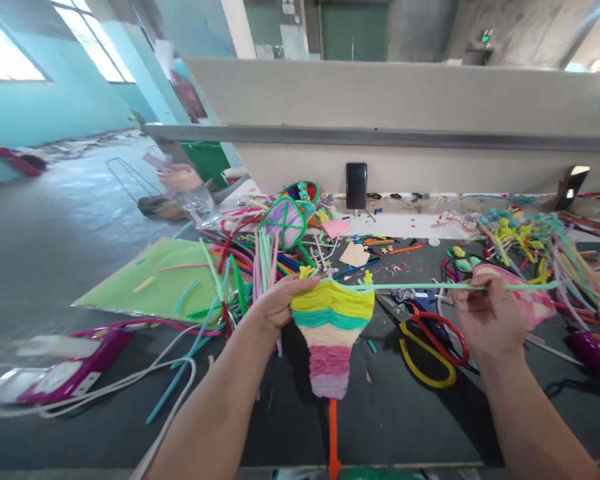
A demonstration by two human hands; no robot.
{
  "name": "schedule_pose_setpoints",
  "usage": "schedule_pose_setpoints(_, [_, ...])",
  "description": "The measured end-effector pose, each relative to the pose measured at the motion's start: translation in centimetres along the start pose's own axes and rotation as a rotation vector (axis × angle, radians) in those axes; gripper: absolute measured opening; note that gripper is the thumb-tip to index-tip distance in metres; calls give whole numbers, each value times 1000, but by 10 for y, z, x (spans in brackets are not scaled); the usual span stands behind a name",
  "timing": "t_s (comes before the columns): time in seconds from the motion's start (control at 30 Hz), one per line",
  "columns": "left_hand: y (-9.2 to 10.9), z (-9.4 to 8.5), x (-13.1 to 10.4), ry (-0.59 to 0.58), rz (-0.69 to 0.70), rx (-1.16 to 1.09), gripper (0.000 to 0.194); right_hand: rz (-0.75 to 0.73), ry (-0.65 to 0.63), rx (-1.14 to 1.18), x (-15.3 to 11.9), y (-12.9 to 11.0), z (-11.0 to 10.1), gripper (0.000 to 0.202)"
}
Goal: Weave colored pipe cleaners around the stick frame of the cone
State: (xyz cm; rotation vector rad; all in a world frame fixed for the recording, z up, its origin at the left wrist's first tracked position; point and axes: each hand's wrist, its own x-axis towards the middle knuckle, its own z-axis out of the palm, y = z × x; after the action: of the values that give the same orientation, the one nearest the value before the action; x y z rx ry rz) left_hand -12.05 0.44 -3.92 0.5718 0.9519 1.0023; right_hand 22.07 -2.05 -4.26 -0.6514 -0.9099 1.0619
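My left hand [280, 299] grips the upper left edge of a striped pipe-cleaner craft [333, 333], thumb on top. Its bands run yellow, teal, cream, pink and lilac downward, and an orange stem [333, 433] hangs below. A mint-green pipe cleaner [415, 287] stretches from the top of the craft out to the right. My right hand [490, 313] pinches this strand near its far end, which pokes out past the fingers. Between the hands, scissors with red handles [443, 333] and a yellow-handled pair [427, 363] lie on the dark table.
Magenta glue guns lie at left [75, 367] and right [595, 350], with white cords. A green sheet [155, 280] and bundled pipe cleaners [267, 263] fill the left side. A black phone [357, 187] leans on the partition [380, 100]. Another pipe-cleaner heap [520, 237] lies at right.
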Motion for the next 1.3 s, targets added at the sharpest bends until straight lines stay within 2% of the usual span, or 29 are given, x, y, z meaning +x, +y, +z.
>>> schedule_pose_setpoints(0.3, [-1,-1,0,-41,4,-44,27,-118,8,-138,-11,8,4,22])
schedule_pose_setpoints(0.43, [-2,0,1,-64,1,-66,31,-76,-27,-151,-14,13,5,20])
schedule_pose_setpoints(0.63, [-3,2,1,-51,-5,-58,27,4,-50,-127,-15,20,4,21])
schedule_pose_setpoints(0.93, [-6,6,0,-74,-18,-59,30,93,-91,-108,-18,27,14,22])
schedule_pose_setpoints(1.3, [-10,4,5,-38,4,-27,25,165,-142,-160,-17,36,12,20])
